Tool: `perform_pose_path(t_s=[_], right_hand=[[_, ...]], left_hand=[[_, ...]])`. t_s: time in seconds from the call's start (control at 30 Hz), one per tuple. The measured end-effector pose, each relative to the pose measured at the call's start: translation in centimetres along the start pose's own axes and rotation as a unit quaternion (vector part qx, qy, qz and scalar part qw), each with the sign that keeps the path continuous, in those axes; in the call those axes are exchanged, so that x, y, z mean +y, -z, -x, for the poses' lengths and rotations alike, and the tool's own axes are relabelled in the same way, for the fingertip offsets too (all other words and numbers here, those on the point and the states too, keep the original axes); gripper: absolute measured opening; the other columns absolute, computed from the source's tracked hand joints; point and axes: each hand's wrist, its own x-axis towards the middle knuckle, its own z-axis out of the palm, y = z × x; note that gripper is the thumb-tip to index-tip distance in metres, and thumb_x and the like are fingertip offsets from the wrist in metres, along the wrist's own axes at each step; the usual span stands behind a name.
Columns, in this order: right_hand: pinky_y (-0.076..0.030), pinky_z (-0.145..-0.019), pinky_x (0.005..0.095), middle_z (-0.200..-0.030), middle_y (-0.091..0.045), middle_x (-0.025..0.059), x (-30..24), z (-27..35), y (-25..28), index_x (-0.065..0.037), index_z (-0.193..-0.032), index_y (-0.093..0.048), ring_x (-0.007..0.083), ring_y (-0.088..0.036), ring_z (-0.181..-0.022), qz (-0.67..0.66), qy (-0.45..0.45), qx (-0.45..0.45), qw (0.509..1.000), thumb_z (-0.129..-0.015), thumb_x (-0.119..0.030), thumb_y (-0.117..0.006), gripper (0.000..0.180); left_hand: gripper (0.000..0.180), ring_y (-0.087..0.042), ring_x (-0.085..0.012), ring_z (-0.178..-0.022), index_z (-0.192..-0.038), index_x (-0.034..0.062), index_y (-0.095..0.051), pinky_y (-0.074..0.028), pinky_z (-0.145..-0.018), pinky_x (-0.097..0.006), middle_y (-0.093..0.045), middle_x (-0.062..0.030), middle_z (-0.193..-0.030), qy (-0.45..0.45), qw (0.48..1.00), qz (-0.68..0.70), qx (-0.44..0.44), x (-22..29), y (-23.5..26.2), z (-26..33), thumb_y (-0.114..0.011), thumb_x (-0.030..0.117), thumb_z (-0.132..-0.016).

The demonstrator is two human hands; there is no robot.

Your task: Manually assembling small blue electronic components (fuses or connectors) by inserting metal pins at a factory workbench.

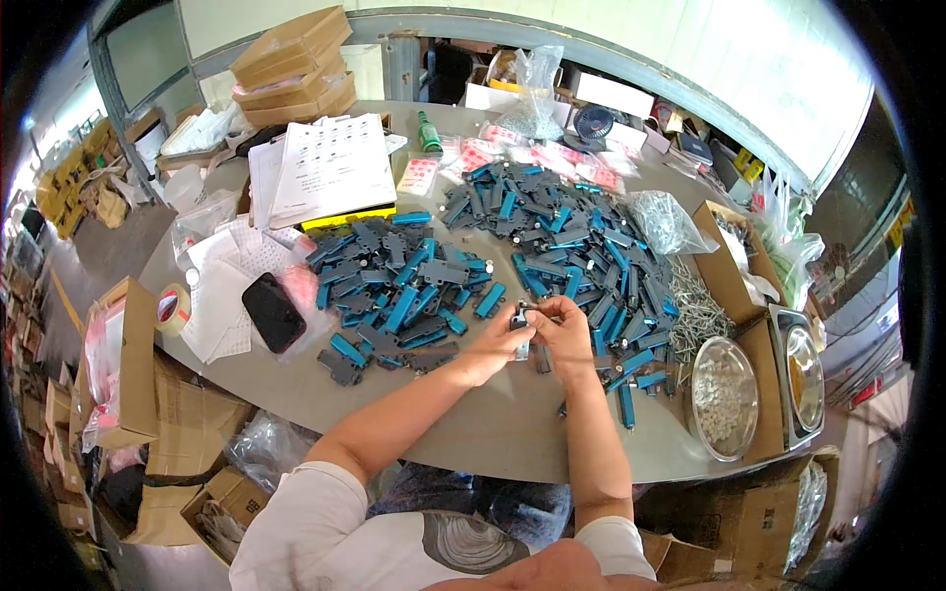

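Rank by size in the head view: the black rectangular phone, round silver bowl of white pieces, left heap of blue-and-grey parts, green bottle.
1. Left heap
2. Bowl
3. Phone
4. Bottle

Here's the paper stack (pixel 333 172) at the upper left, rows of print running down the page, too small to read! Red-marked packets (pixel 419 175) at upper centre, finely printed sheets (pixel 219 320) at left: nothing legible there either.
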Motion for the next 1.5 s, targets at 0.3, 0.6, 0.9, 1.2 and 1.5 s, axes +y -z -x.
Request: perform_pose_path(t_s=[0.3, 0.6, 0.9, 1.2, 1.5], right_hand=[[-0.043, -0.057, 0.0249, -0.074, -0.056, 0.0009, -0.3, -0.1, 1.1, -0.002, -0.084, -0.056, 0.0097, -0.051, -0.064, 0.058, 0.019, -0.02, 0.998, -0.077, -0.022, -0.075, 0.029], [-0.045, -0.064, 0.0336, -0.075, -0.061, 0.0153, -0.5, 0.5, 0.1, 0.002, -0.091, -0.06, 0.0222, -0.058, -0.068, 0.294, 0.069, -0.149, 0.942, -0.086, -0.035, -0.063, 0.037], [-0.042, -0.059, 0.0412, -0.072, -0.056, 0.021, -1.2, 1.5, -1.5, 0.003, -0.08, -0.057, 0.0374, -0.054, -0.066, 0.337, 0.201, -0.123, 0.911, -0.087, -0.022, -0.058, 0.025], [-0.046, -0.069, 0.0431, -0.082, -0.06, 0.02, -1.5, 0.8, -0.7, 0.0, -0.086, -0.061, 0.039, -0.058, -0.079, 0.402, 0.207, -0.093, 0.887, -0.084, -0.019, -0.06, 0.019], [-0.045, -0.088, 0.0427, -0.113, -0.057, 0.0114, -1.6, 1.0, 5.4, -0.011, -0.099, -0.065, 0.0342, -0.052, -0.107, 0.634, 0.099, -0.011, 0.767, -0.064, -0.013, -0.074, 0.036]], left_hand=[[0.033, -0.044, -0.0153, -0.119, -0.127, 0.0116, -0.039, -0.042, -0.096, -0.038, -0.049, -0.005, -0.124, -0.003, 0.989, -0.142, 0.035, 1.1, -0.1, 0.2, -0.046, 0.019, -0.097], [0.028, -0.037, -0.0321, -0.13, -0.122, 0.0104, -0.042, -0.029, -0.106, -0.044, -0.038, -0.0184, -0.14, -0.176, 0.976, 0.125, -0.031, 1.7, 1.2, -0.4, -0.047, 0.019, -0.096], [0.026, -0.049, -0.0302, -0.119, -0.115, 0.0105, -0.045, -0.038, -0.1, -0.042, -0.048, -0.02, -0.131, -0.168, 0.964, 0.204, -0.026, 2.4, 0.8, -0.1, -0.045, 0.029, -0.097], [0.029, -0.057, -0.0248, -0.101, -0.115, 0.0089, -0.045, -0.043, -0.091, -0.038, -0.058, -0.0133, -0.108, -0.176, 0.967, 0.146, 0.115, 3.3, 2.5, -0.3, -0.046, 0.031, -0.097], [0.066, -0.028, -0.039, -0.122, -0.134, 0.0038, -0.036, -0.026, -0.096, -0.054, -0.027, -0.02, -0.136, -0.195, 0.564, -0.623, 0.506, 7.1, 5.4, 0.8, -0.066, 0.02, -0.078]])
